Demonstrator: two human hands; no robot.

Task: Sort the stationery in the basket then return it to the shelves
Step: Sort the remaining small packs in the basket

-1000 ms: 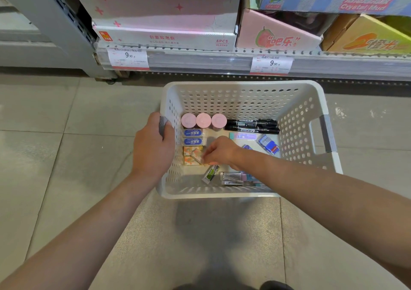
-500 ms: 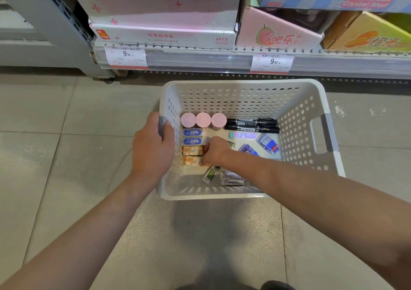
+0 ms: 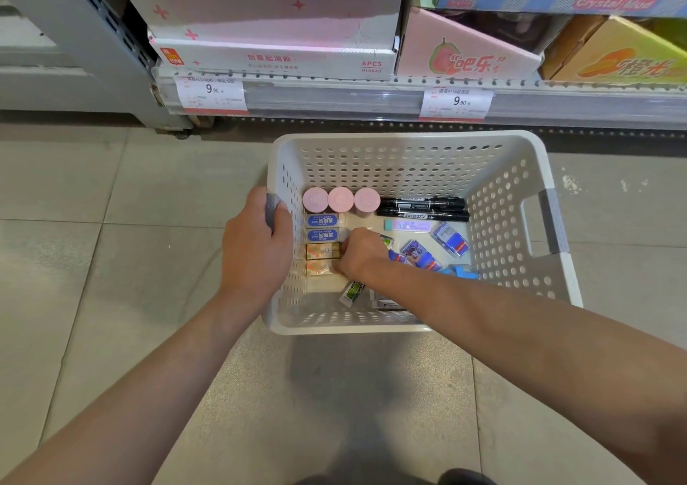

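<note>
Presently sorting: my left hand (image 3: 256, 250) grips the basket (image 3: 409, 157) handle, right hand (image 3: 362, 252) fingers curled on its orange erasers (image 3: 322, 259); next, align them.

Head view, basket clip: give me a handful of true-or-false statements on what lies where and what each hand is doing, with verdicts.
1. Three pink round caps stand in a row at the far left of the basket. True.
2. The black markers stand upright. False: they lie flat, side by side, right of the pink caps.
3. The left hand grips the basket's left handle. True.
4. The right hand is outside the basket. False: it reaches inside, at the orange erasers.
5. The blue erasers lie between the pink caps and the orange erasers. True.
</note>
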